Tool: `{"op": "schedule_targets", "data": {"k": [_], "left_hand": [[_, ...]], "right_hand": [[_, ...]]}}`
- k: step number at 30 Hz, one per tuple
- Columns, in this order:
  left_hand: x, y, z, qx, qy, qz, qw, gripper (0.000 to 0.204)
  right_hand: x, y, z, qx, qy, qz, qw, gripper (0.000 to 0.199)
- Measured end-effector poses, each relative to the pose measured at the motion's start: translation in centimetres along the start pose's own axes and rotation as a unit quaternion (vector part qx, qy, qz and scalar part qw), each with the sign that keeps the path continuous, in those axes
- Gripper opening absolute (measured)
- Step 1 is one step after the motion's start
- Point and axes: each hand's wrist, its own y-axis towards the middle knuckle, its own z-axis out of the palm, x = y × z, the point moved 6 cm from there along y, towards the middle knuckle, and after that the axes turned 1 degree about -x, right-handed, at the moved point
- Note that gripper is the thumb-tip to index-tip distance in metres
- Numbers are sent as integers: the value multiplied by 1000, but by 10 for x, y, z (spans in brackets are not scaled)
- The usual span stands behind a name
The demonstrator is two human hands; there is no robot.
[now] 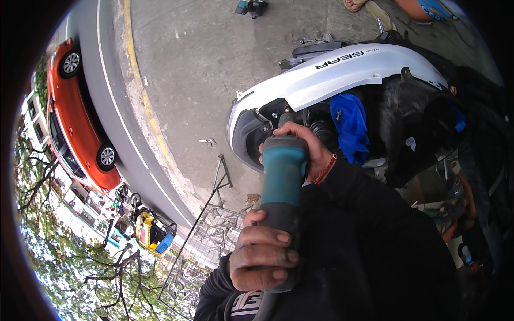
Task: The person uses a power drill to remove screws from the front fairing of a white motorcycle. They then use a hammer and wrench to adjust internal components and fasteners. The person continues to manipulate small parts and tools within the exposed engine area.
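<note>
Both of my hands are closed around a teal-and-black power tool [282, 174] with a grey nose, pointed away from me. My left hand [262, 257] wraps the black rear part. My right hand [310, 147], a red bracelet at its wrist, grips the front by the nose. That nose reaches into the dark opening of a white scooter's body [321, 80], where several bolt heads show. Whether its tip touches one I cannot tell. Right of the tool, a bunched blue cloth [350, 128] lies in the scooter, a small metal piece [339, 114] on it.
A small silver metal part [208, 142] lies on the concrete [193, 69] near a thin metal frame [219, 176]. Another teal tool [250, 7] is at the far edge. Someone's sandalled foot [356, 4] shows at the top right. A red car [80, 125] is on the road.
</note>
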Motion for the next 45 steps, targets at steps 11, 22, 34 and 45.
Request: {"op": "schedule_targets", "data": {"k": [11,22,34,45], "left_hand": [[-3,-4,3,23,11,-6,1000,14],[-1,0,0,44,12,9,999,13],[0,3,3,46,1,4,999,14],[3,-4,2,35,1,19,999,15]], "right_hand": [[-3,-3,-3,-23,-16,19,999,44],[1,4,-4,-4,-31,5,999,44],[4,-5,6,8,-48,-5,999,44],[0,-1,2,19,-12,19,1000,45]]}}
